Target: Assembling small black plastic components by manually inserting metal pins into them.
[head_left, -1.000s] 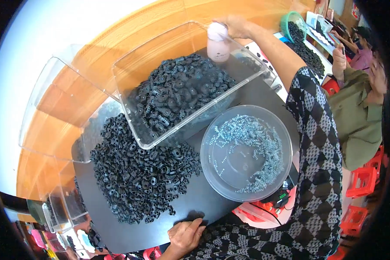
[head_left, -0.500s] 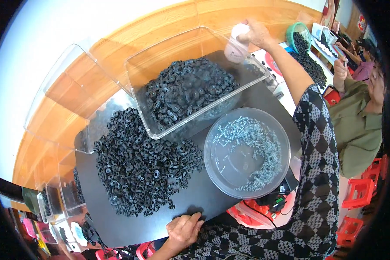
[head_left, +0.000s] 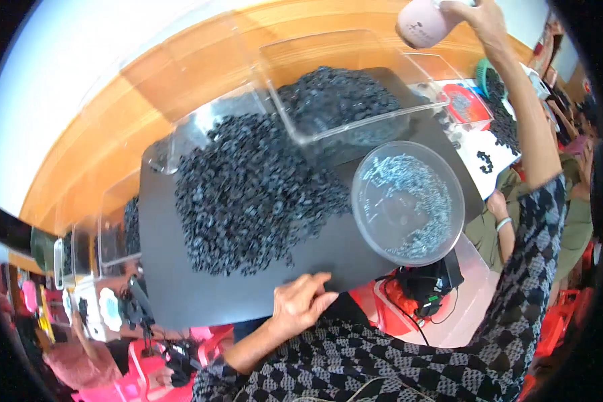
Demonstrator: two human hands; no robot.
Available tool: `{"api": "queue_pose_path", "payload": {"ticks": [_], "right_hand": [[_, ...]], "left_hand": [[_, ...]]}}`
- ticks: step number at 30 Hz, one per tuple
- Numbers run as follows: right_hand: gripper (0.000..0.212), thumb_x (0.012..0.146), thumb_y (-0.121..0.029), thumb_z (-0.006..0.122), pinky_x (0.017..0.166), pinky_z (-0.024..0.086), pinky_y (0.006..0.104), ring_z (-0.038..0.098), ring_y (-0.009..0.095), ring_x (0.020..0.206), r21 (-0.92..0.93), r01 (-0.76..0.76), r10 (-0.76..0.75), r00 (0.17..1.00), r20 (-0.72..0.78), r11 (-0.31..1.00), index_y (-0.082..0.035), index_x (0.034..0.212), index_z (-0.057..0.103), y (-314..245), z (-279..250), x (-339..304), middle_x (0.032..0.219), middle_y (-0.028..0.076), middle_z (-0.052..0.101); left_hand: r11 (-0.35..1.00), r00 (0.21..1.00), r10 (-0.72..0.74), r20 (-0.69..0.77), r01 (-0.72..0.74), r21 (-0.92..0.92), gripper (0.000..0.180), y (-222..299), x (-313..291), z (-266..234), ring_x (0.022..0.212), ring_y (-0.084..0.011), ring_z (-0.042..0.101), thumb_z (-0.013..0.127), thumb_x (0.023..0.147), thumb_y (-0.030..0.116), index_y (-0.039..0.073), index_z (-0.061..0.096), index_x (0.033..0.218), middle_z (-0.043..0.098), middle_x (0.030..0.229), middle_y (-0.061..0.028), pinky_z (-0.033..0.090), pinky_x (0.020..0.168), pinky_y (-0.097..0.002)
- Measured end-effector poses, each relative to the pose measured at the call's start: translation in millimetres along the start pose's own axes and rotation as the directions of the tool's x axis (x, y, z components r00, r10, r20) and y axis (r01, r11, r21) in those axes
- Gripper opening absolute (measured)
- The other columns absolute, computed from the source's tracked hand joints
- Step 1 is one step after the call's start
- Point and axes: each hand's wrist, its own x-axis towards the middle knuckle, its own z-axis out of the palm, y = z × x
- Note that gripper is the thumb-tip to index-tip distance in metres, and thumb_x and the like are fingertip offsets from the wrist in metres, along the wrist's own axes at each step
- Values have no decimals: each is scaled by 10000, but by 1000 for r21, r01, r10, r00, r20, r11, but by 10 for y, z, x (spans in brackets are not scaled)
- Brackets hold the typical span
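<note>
My right hand [head_left: 477, 15] is raised at the upper right, its fingers wrapped round the upper part of a pink cup [head_left: 425, 25]. The cup is tilted, with its base toward the lower left; its top is partly cut off by the picture's edge. At the front edge of the dark table [head_left: 241, 295], my left hand [head_left: 300, 305] rests with loosely bent fingers, thumb apart, and nothing in it. Beyond that hand spreads a heap of small black plastic parts [head_left: 248, 194]. To its right stands a round clear tub [head_left: 360, 221] with many small pale metallic pieces [head_left: 435, 208].
A clear bin [head_left: 301, 139] of black parts stands at the back. A red basin [head_left: 484, 107] and more black parts [head_left: 504, 127] lie on a white table at right. An olive-clothed person's hand [head_left: 498, 205] is nearby. A red stool [head_left: 375, 305] holds a black device [head_left: 430, 285].
My right hand has lifted the pink cup up and to the right, away from behind the bin. My left hand stays by the table edge, its thumb now further out. The view has shifted.
</note>
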Motion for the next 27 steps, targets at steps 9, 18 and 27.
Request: {"api": "queue_pose_path", "payload": {"ticks": [9,18,27], "right_hand": [[579,603,-229,763,663,431,222,531,99,790,466,115,-267,923,276,878,-9,1104,574,-1383,25,-1307,919,35,600],[625,583,-143,802,742,430,301,540,208,888,845,219,-824,436,362,488,-17,1133,532,-2336,31,-2138,1057,108,580],[768,643,-247,798,772,441,340,508,253,956,801,161,-793,348,501,577,-46,1289,436,-2286,173,-2388,1156,131,526]], "left_hand": [[998,862,-26,-507,-6,-62,986,237,-39,-857,1169,-261,469,828,611,471,-33,378,1330,454,1305,-168,390,966,-390],[757,989,141,39,-82,-648,1523,328,-243,-1418,1368,-264,242,921,318,495,3,49,1466,212,1489,-171,263,1073,-407],[749,974,-216,-76,115,-653,982,353,-719,-1053,1121,-206,519,915,504,260,-6,414,1305,532,1191,-102,400,976,-352]]}}
